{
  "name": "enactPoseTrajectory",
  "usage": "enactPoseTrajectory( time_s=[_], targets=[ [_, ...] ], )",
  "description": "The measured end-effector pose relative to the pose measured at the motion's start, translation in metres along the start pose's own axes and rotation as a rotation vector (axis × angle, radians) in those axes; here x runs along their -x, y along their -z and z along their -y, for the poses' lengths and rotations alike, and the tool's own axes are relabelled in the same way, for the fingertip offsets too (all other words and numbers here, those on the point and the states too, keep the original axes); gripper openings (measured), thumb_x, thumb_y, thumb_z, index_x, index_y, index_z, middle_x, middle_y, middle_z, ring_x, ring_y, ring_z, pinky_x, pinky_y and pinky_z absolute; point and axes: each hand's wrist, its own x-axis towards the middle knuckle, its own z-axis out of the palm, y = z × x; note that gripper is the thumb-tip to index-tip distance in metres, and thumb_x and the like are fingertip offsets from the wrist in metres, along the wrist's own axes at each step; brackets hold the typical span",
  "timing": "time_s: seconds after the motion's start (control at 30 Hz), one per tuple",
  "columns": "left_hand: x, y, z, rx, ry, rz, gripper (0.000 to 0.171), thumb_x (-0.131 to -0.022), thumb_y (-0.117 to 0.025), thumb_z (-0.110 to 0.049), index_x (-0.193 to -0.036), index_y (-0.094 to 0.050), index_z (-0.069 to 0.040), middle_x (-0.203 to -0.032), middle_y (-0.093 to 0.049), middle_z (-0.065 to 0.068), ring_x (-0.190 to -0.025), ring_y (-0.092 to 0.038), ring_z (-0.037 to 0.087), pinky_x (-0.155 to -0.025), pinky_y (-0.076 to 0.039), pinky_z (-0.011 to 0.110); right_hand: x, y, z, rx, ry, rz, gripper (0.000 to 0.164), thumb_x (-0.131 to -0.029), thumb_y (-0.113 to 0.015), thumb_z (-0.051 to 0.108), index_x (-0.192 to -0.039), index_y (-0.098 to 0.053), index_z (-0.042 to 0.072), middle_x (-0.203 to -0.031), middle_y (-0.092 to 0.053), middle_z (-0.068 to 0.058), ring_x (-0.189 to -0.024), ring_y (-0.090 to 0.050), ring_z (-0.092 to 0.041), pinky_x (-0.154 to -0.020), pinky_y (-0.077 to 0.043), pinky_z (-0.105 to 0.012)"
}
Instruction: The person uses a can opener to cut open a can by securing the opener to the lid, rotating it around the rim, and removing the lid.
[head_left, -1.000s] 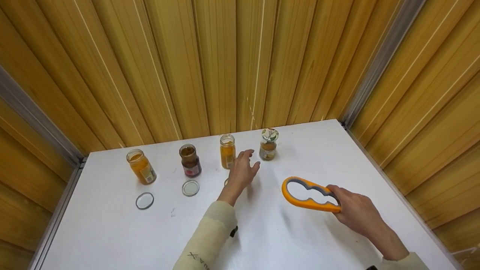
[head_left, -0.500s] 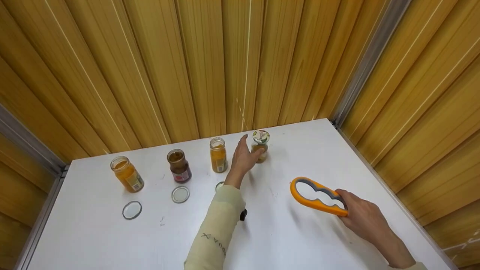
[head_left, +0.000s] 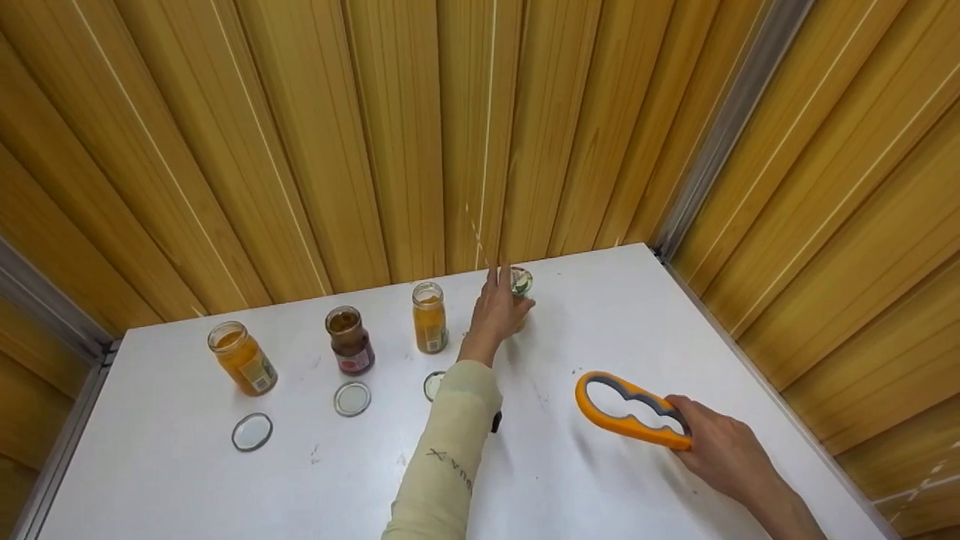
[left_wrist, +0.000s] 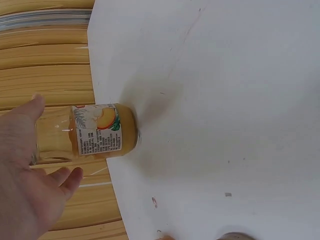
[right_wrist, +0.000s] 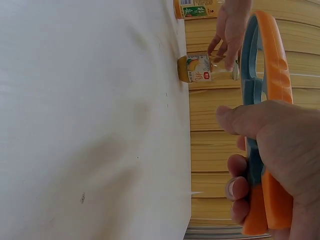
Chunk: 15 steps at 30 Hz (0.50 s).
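My left hand (head_left: 496,307) is at the lidded glass jar (head_left: 523,280) at the back of the table. In the left wrist view this jar (left_wrist: 100,131) stands upright, with a fruit label and yellowish contents. Thumb and fingers lie on either side of its upper part, fairly straight; whether they touch the glass is unclear. My right hand (head_left: 724,450) grips one end of an orange and grey jar opener (head_left: 637,430), held above the table. The right wrist view shows the fingers curled round the opener (right_wrist: 277,65).
To the left stand three lidless jars: one orange (head_left: 242,358), one dark brown (head_left: 350,341), one yellow (head_left: 430,319). Loose lids (head_left: 251,432) lie in front of them, one partly behind my left sleeve. Wood-patterned walls (head_left: 405,150) rise behind and beside the white table (head_left: 300,495).
My left hand has moved from beside the yellow jar to the lidded jar at its right. The right hand keeps holding the jar opener. The head view has shifted slightly.
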Motion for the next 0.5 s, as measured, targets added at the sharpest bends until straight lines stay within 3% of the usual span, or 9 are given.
enactPoseTrajectory(
  time_s=[0.2,0.37,0.5],
  targets=[
    [0.004,0.002,0.003,0.029,0.005,-0.020,0.066,-0.088,-0.064,-0.033,-0.142,-0.028,-0.024,-0.136,-0.042,0.003,-0.119,-0.046,0.023,-0.099,-0.038,0.040,0.002,-0.002,0.005,-0.003,-0.008,0.039,0.053,-0.066,-0.080,0.015,-0.113,-0.056,0.014,-0.086,-0.064,0.004,-0.060,-0.049,-0.002,-0.055,-0.047,-0.023],
    [0.012,0.006,0.001,0.040,-0.019,0.025,0.066,-0.084,-0.069,-0.032,-0.138,-0.032,-0.025,-0.130,-0.045,0.000,-0.114,-0.049,0.021,-0.095,-0.042,0.041,0.001,0.001,0.002,0.000,-0.005,0.010,0.054,-0.065,-0.080,0.015,-0.113,-0.056,0.014,-0.088,-0.065,0.002,-0.064,-0.053,-0.005,-0.056,-0.048,-0.027],
    [0.025,0.003,0.001,0.013,-0.081,0.033,0.065,-0.082,-0.069,-0.031,-0.137,-0.035,-0.022,-0.128,-0.048,-0.001,-0.110,-0.051,0.018,-0.094,-0.042,0.038,0.004,0.005,-0.004,0.007,0.002,-0.007,0.055,-0.065,-0.080,0.015,-0.114,-0.055,0.013,-0.088,-0.064,0.001,-0.064,-0.054,-0.007,-0.054,-0.048,-0.028]
  ],
)
